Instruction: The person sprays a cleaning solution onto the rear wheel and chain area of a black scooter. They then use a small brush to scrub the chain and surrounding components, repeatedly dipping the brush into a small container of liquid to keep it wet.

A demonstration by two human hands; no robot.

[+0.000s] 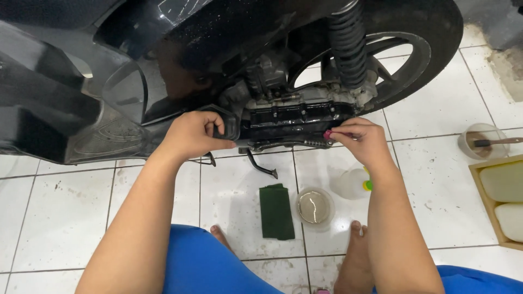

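Two bare hands up against the black engine cover (297,117) of a scooter (81,81), low on the body between the rear wheel (430,49) and the footboard. Left hand (192,135) curled around the cover's front end at about nine o'clock of the casing, fingers closed on its black edge. Right hand (362,140) at about four o'clock of the casing, fingertips pinched together on a small pink-handled tool (330,134), probably a brush, its tip against the cover's lower rim. Likely stiff and heavy, that cover: cast metal, wet and glossy, so probably slippery; best gripped at the thick rim or front end, as now, not on the slick flat face. Tool light and thin, easily twisted between fingertips.

On the white tiled floor (441,109), at six o'clock from the cover: folded green cloth (275,211), beside it a round clear cup (314,207) of murky liquid, then a plastic bottle (351,182) under the right wrist. At three o'clock, well apart, a tub (482,141) with a stick in it.
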